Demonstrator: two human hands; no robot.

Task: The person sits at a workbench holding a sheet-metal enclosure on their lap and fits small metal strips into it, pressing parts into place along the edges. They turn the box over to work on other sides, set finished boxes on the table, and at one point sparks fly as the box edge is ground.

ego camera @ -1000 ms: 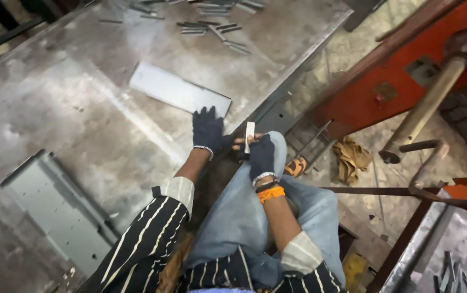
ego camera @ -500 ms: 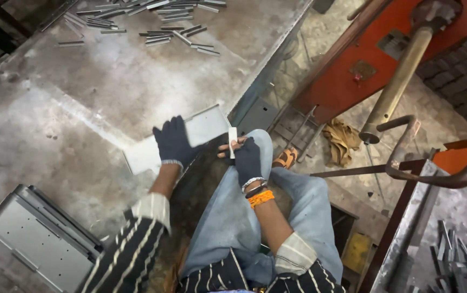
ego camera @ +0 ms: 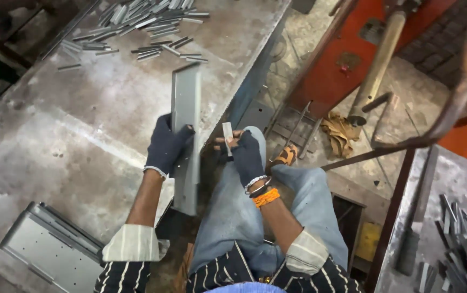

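Observation:
My left hand [ego camera: 167, 145], in a dark glove, grips a long grey sheet-metal panel [ego camera: 185, 111] at its middle. The panel stands lengthwise, tilted over the edge of the steel work table [ego camera: 65, 135], its lower end near my knee. My right hand [ego camera: 246, 153], in a dark fingerless glove with orange bands at the wrist, pinches a small narrow metal strip [ego camera: 227, 132] just right of the panel, above my jeans-clad leg.
Several loose small metal strips [ego camera: 136, 24] lie at the table's far end. A stack of grey metal trays [ego camera: 49, 244] sits at the near left. A red machine frame [ego camera: 352, 49], a curved rusty bar [ego camera: 450, 114] and another bench with strips [ego camera: 461, 239] stand at right.
My left hand has taken the grey panel off the table, lifted it and turned it from lying flat crosswise to standing lengthwise. The right hand keeps holding the small strip.

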